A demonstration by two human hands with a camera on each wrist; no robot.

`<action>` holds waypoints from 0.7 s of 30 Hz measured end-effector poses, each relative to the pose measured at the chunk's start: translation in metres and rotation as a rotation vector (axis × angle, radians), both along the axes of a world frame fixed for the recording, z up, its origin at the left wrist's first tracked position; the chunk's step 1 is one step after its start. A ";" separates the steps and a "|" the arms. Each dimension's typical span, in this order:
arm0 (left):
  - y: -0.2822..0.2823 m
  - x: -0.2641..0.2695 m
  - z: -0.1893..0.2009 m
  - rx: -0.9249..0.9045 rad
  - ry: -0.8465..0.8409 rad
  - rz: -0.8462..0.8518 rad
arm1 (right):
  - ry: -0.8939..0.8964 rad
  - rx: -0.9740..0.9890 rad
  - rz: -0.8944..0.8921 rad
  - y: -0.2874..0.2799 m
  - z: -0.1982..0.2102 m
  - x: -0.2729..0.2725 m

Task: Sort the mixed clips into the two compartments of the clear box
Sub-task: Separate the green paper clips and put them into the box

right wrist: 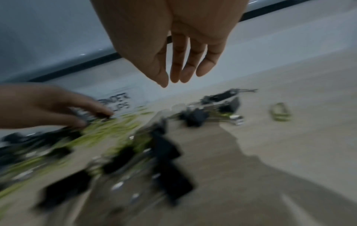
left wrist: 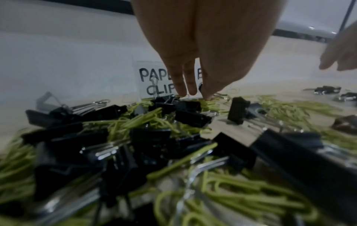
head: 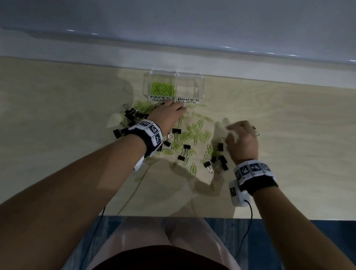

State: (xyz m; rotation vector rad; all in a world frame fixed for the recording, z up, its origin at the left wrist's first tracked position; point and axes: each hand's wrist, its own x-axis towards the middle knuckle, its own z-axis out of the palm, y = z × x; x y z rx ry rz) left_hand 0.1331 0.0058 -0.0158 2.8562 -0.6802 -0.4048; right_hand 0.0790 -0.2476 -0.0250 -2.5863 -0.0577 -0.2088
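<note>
The clear box [head: 200, 88] stands at the table's far middle. Its left compartment, labelled PAPER CLIPS [left wrist: 154, 81], holds green paper clips [head: 162, 88]; the BINDER CLIPS compartment [head: 189, 87] looks empty. Loose green paper clips [head: 198, 132] and black binder clips [head: 130, 115] lie mixed in front of the box. My left hand [head: 172, 110] reaches down just before the labels. Its fingers [left wrist: 181, 88] point straight down, tips touching the green clips [left wrist: 210, 104]. My right hand [head: 235, 132] hovers right of the pile with relaxed fingers [right wrist: 183, 73], holding nothing, above more binder clips [head: 220, 158].
A pale ledge and wall [head: 177, 57] run right behind the box. The near table edge [head: 272, 219] lies close to my lap. A cable [head: 250, 214] hangs from the right wrist camera. A lone green clip [right wrist: 280, 111] lies on bare wood to the right.
</note>
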 end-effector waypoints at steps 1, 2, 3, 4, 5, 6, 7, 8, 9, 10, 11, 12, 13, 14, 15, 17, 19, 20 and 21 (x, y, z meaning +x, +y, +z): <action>-0.001 0.001 0.000 0.022 -0.008 -0.010 | 0.010 0.001 0.109 0.013 0.004 -0.006; 0.000 0.002 -0.001 0.035 -0.015 -0.017 | 0.048 0.009 0.238 0.026 0.007 -0.012; 0.001 0.002 -0.003 0.039 -0.014 -0.018 | 0.104 0.006 0.366 0.039 0.007 -0.018; 0.003 0.001 -0.005 0.031 -0.012 -0.012 | 0.162 -0.016 0.467 0.050 0.008 -0.023; 0.006 0.000 -0.007 0.012 -0.004 0.003 | 0.203 -0.052 0.534 0.059 0.005 -0.026; 0.010 -0.001 -0.009 -0.013 0.005 0.030 | 0.220 -0.087 0.566 0.065 0.000 -0.027; 0.014 -0.002 -0.008 -0.040 0.008 0.060 | 0.220 -0.114 0.579 0.068 -0.003 -0.026; 0.017 -0.004 -0.007 -0.073 0.001 0.082 | 0.220 -0.132 0.591 0.071 -0.006 -0.024; 0.021 -0.006 -0.005 -0.122 -0.012 0.103 | 0.213 -0.142 0.608 0.074 -0.007 -0.023; 0.025 -0.009 -0.002 -0.180 -0.022 0.135 | 0.208 -0.148 0.626 0.075 -0.008 -0.021; 0.030 -0.013 0.001 -0.238 -0.029 0.183 | 0.198 -0.155 0.644 0.076 -0.008 -0.020; 0.036 -0.018 0.005 -0.291 -0.033 0.245 | 0.185 -0.164 0.661 0.075 -0.008 -0.020; 0.042 -0.022 0.008 -0.337 -0.034 0.313 | 0.173 -0.176 0.677 0.075 -0.009 -0.020; 0.048 -0.026 0.010 -0.374 -0.026 0.379 | 0.177 -0.186 0.683 0.074 -0.008 -0.019; 0.054 -0.031 0.012 -0.404 -0.008 0.436 | 0.192 -0.189 0.677 0.074 -0.007 -0.018; 0.064 -0.039 0.013 -0.465 0.045 0.520 | 0.236 -0.170 0.655 0.073 -0.006 -0.017; 0.069 -0.046 0.014 -0.508 0.082 0.563 | 0.266 -0.147 0.637 0.071 -0.006 -0.018; 0.070 -0.050 0.013 -0.524 0.084 0.573 | 0.271 -0.137 0.630 0.070 -0.006 -0.019; 0.072 -0.053 0.012 -0.540 0.078 0.584 | 0.274 -0.120 0.621 0.069 -0.005 -0.021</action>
